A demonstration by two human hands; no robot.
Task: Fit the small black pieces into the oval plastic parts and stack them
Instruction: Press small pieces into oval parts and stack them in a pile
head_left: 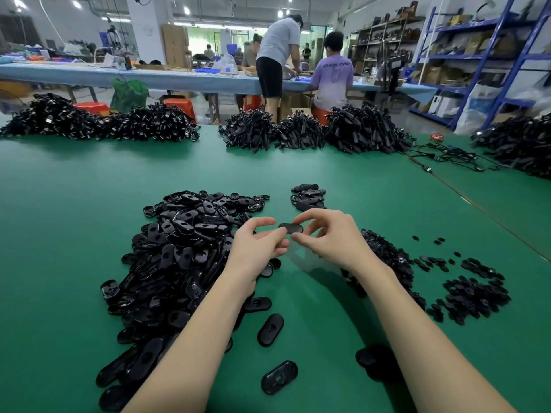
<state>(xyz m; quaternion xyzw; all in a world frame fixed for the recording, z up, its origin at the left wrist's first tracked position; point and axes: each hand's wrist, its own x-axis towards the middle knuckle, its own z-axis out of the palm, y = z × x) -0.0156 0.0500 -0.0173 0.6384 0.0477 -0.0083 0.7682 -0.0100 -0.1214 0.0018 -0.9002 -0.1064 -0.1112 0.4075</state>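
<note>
1. Loose glossy black oval parts (279, 377) lie at lower centre on the matte green table (74, 204).
2. Left hand (256, 248) and right hand (331, 236) pinch one smooth oval part (290, 228) between them at frame centre, above the table.
3. Any small piece inside the oval part cannot be made out.
4. Oval heap (179, 248) sits left; small black pieces (474, 296) right; a short stack (308, 196) beyond.
5. Cable bundles (357, 129) line the far edge.
</note>
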